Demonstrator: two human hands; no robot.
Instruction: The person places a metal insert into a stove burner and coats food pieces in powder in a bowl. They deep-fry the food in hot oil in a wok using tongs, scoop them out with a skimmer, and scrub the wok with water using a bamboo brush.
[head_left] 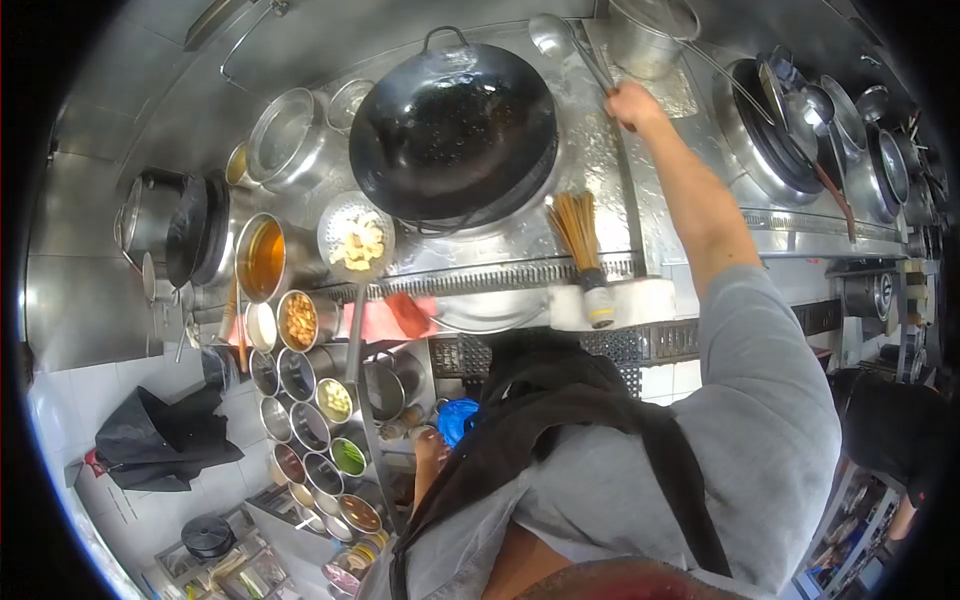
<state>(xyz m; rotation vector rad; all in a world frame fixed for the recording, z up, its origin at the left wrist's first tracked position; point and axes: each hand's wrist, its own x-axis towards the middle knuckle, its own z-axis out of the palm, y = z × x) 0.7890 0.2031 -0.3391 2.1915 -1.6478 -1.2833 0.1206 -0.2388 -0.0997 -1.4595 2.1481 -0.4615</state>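
Note:
My right hand [632, 105] is closed around the handle of a steel ladle [550, 38], whose bowl rests at the back of the stove, right of the wok. The black wok [455, 125] sits tilted on the burner, dark and glossy inside. Low beside my body is my left hand [430, 448], small in view, close to a blue object [457, 422] partly covered by my apron. Its fingers are too unclear to tell what they hold. A perforated skimmer [357, 240] with pale pieces of food lies left of the wok, and a bamboo brush [577, 235] lies to its right.
A pot of amber liquid [266, 260] and a bowl of brown pieces [300, 320] stand at left. Several round ingredient tins [311, 425] line the lower left. A steel pot [655, 40] stands back right, near stacked woks [765, 150]. Another person [890, 420] is at far right.

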